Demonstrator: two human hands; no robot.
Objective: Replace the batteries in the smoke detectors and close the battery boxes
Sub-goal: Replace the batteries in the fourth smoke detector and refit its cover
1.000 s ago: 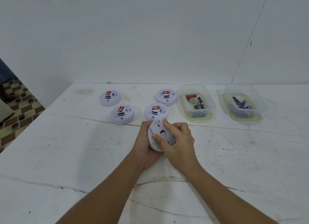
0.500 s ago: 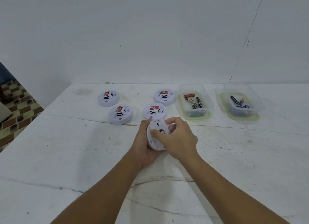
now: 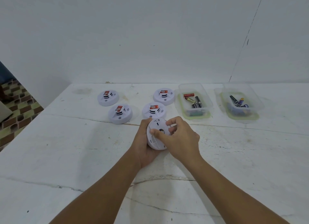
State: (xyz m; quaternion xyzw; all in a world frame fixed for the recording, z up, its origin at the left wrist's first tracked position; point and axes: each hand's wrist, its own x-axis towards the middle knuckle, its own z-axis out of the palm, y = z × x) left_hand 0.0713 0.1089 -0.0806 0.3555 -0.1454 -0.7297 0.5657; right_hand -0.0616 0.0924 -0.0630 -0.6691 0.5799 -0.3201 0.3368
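Observation:
A round white smoke detector point(image 3: 157, 140) is held tilted above the table, its flat back facing me. My left hand point(image 3: 143, 145) cups it from the left and underneath. My right hand point(image 3: 180, 138) grips its right rim, thumb pressed across the back and fingers curled over the top edge. Several more white smoke detectors with red labels lie face up behind: one point(image 3: 108, 97), one point(image 3: 120, 113), one point(image 3: 154, 110) and one point(image 3: 164, 96). A clear box point(image 3: 194, 114) holds several loose batteries point(image 3: 194, 100). A second clear box point(image 3: 242, 116) holds more batteries point(image 3: 238, 101).
The white cracked table point(image 3: 66, 148) meets a white wall at the back. Its left edge drops to a patterned tiled floor point(image 3: 15, 106). Both battery boxes stand at the back right, near the wall.
My right hand has shifted on the detector: the fingers moved up over the top rim and the thumb slid across the back. The detector has turned slightly in my left hand.

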